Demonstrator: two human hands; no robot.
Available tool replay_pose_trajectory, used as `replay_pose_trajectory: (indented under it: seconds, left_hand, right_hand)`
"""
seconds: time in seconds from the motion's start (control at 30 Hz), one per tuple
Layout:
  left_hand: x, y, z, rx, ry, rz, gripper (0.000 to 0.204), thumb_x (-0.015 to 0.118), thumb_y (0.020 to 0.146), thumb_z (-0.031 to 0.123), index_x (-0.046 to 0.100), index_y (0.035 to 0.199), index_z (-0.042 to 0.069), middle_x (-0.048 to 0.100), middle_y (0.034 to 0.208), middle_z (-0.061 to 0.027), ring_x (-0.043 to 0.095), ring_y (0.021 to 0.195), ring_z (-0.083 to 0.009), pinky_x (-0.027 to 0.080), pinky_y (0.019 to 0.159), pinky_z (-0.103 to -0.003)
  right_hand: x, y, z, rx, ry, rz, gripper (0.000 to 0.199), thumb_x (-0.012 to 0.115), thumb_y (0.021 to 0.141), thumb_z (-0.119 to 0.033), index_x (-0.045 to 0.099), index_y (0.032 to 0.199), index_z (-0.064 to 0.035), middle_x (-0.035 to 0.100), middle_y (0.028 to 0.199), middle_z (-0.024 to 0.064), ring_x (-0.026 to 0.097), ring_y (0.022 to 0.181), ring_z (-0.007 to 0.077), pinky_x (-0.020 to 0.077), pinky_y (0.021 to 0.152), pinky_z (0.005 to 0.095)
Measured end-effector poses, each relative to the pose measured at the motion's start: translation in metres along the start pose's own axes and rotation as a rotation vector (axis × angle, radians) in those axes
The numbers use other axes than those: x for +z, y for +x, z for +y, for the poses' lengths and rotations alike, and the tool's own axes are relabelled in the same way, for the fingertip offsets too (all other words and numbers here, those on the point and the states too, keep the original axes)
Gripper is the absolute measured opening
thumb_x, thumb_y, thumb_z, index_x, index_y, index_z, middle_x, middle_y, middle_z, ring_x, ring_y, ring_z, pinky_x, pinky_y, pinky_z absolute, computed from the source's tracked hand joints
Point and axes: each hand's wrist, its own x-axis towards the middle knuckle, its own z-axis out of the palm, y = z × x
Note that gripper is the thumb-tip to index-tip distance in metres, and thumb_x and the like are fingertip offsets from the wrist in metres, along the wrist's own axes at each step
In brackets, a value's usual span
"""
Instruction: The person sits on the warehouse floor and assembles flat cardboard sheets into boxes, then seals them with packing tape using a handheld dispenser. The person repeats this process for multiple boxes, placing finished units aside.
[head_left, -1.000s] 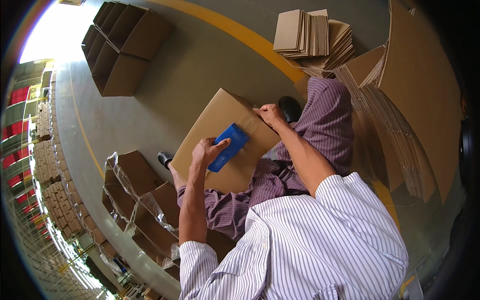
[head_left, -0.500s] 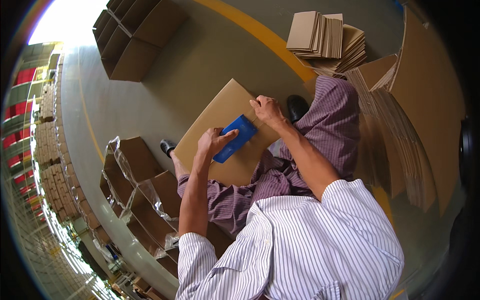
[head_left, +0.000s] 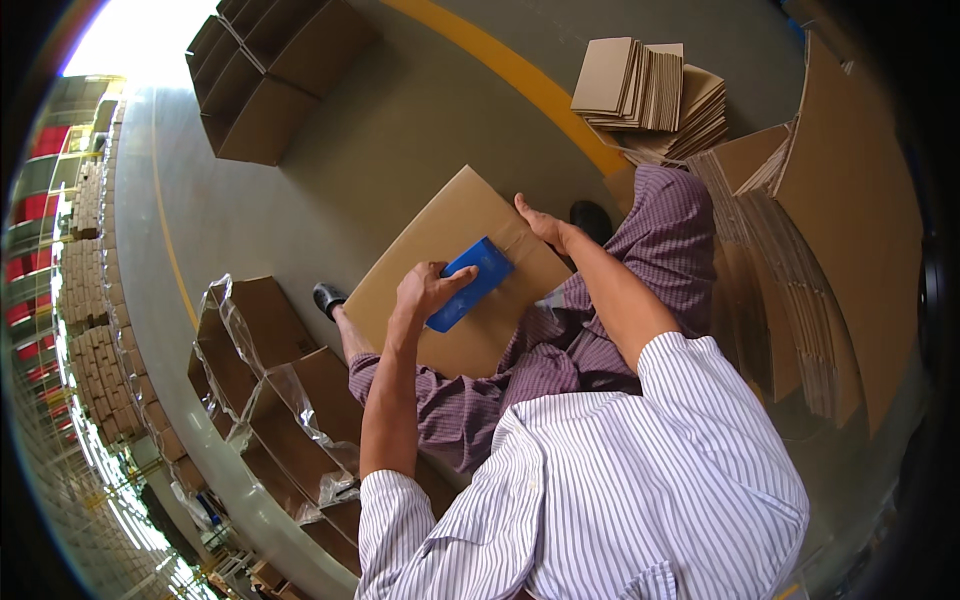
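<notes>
A brown cardboard box (head_left: 415, 255) stands between my legs, its closed face turned up. My left hand (head_left: 425, 290) grips a blue, flat, rectangular hand tool (head_left: 470, 285) that rests on this face; its exact kind does not show. A glossy strip like clear tape (head_left: 517, 238) lies on the cardboard between the tool and the right-hand edge. Along that edge my right hand (head_left: 543, 224) lies against the box, thumb raised and the fingers stretched out, partly hidden, with nothing seen in them.
Folded cardboard pieces (head_left: 630, 85) are stacked at the far right. Large flat cardboard sheets (head_left: 850, 220) lean near my right leg. Open divided cartons (head_left: 285, 385) with clear plastic film stand at left, and another open carton (head_left: 265, 110) stands farther off. A yellow line (head_left: 500, 55) crosses the floor.
My right hand has gone from a pinch on the box face near the tape strip to lying stretched along the right edge. My left hand and the blue tool have barely moved.
</notes>
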Motion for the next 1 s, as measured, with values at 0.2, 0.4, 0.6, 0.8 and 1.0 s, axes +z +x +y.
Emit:
replay_pose_trajectory:
  seconds: [0.2,0.4,0.6,0.8,1.0]
  left_hand:
    - [0.0,0.002,-0.005,0.005,0.008,-0.013,0.064,0.064,0.079,0.062,0.073,0.098,0.001,0.071,0.08,-0.0133,0.07,0.071,-0.0229,0.054,0.067,-0.037]
    - [-0.018,0.004,0.006,0.009,-0.06,-0.066,0.069,0.064,0.077,0.065,0.072,0.096,-0.001,0.071,0.08,-0.0169,0.071,0.072,-0.0276,0.055,0.066,-0.04]
    - [-0.028,-0.021,0.013,0.039,0.102,-0.042,0.07,0.063,0.078,0.066,0.072,0.099,-0.001,0.071,0.082,-0.0171,0.071,0.075,-0.0295,0.055,0.067,-0.04]
    - [-0.031,-0.058,-0.072,0.069,0.08,0.01,0.064,0.064,0.079,0.063,0.073,0.096,0.002,0.071,0.08,-0.0153,0.071,0.075,-0.0275,0.055,0.068,-0.039]
    - [-0.015,-0.052,-0.087,0.017,0.111,0.025,0.063,0.063,0.079,0.065,0.074,0.095,0.004,0.071,0.08,-0.0153,0.07,0.075,-0.0291,0.054,0.068,-0.04]
  right_hand:
    - [0.008,0.023,-0.006,-0.277,-0.669,0.372,0.077,0.032,0.096,-0.065,0.044,0.141,-0.0029,0.048,0.142,0.0202,0.046,0.131,0.0362,0.0381,0.107,0.0428]
    - [0.038,0.028,-0.01,-0.455,-0.693,0.601,0.081,0.039,0.094,-0.064,0.037,0.143,0.0016,0.051,0.134,0.029,0.049,0.124,0.0451,0.0409,0.104,0.0461]
    - [0.043,0.015,-0.01,-0.381,-0.799,0.616,0.087,0.039,0.091,-0.069,0.032,0.147,-0.0023,0.05,0.135,0.0301,0.048,0.125,0.0468,0.0398,0.105,0.0465]
    - [0.047,0.006,-0.018,-0.296,-0.904,0.595,0.092,0.036,0.09,-0.072,0.027,0.15,-0.0038,0.056,0.128,0.0289,0.055,0.116,0.0463,0.044,0.098,0.0512]
    - [0.052,0.007,-0.014,-0.344,-0.966,0.656,0.086,0.038,0.093,-0.067,0.028,0.15,-0.0034,0.05,0.137,0.0267,0.048,0.125,0.0446,0.0391,0.103,0.0531]
